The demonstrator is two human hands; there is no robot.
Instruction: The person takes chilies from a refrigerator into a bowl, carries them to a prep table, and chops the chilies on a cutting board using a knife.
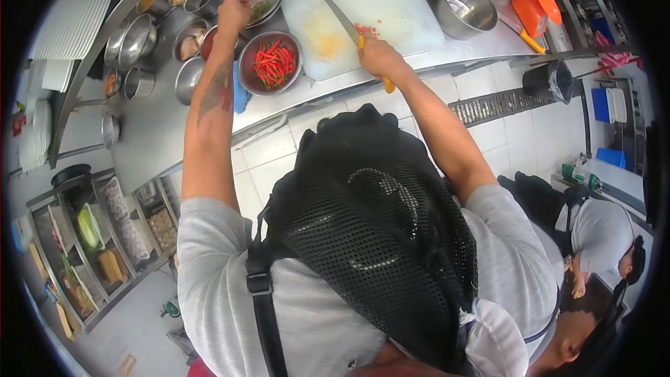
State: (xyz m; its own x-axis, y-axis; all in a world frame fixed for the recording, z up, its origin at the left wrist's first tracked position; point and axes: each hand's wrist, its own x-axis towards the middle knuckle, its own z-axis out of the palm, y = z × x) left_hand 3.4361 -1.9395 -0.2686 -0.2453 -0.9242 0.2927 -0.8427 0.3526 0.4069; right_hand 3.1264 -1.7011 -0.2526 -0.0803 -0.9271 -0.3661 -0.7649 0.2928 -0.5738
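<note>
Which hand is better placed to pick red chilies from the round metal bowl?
Left, probably: left hand is nearer those chilies, its grip unclear; right hand grips the yellow-handled steel knife over the white board.

Single view, from head of person, high above body. Camera faces forward and steeply down. Very wide lens, round dark border, straight edges bend near rim. Grey shirt (230, 265) and black mesh (377, 202) are nearest, filling near middle. Left hand (236, 12) and right hand (382, 58) are farther, over counter (157, 126) with cutting board (405, 3), at far side. View also takes plate stack (77, 17) far left, drawers (105, 237) near left, co-worker (600, 234) near right.
</note>
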